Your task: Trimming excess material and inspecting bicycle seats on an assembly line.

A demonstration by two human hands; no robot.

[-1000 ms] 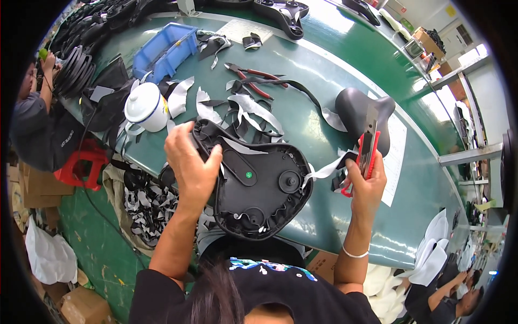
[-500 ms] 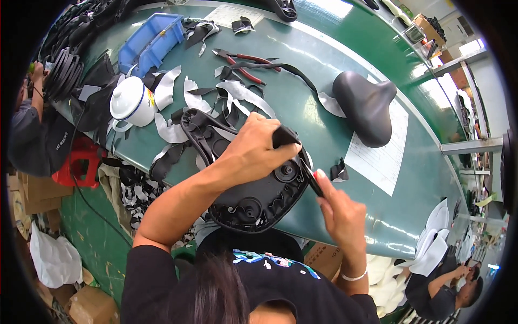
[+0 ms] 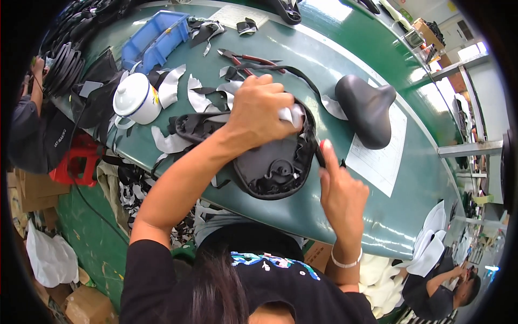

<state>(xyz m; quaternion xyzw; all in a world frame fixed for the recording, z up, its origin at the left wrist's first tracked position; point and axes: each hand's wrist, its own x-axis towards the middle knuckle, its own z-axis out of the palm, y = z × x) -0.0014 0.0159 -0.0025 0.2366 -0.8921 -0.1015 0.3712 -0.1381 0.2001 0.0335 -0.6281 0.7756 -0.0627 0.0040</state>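
Note:
An upturned bicycle saddle [image 3: 264,170] lies at the table's near edge, its black underside and gathered cover rim facing up. My left hand [image 3: 261,110] is closed on a scrap of cover material [image 3: 294,116], black with a pale backing, pulled up at the saddle's far right edge. My right hand [image 3: 345,191] is closed around a slim dark knife [image 3: 320,155] held against the saddle's right rim. Part of the knife is hidden by my fingers, and its tip cannot be made out. A finished-looking black saddle [image 3: 367,110] sits right side up on the right.
Red-handled pliers [image 3: 248,58] lie beyond my left hand, beside a long black strip [image 3: 302,75]. Cut scraps [image 3: 171,86], a white lidded mug [image 3: 137,100] and a blue bin [image 3: 154,40] stand left. A printed sheet [image 3: 377,162] lies under the other saddle. Co-workers sit at both sides.
The saddle has turned and shifted away from me, up the table. My left hand has moved slightly farther and still grips the material, its pale side now showing. The knife stays at the right rim.

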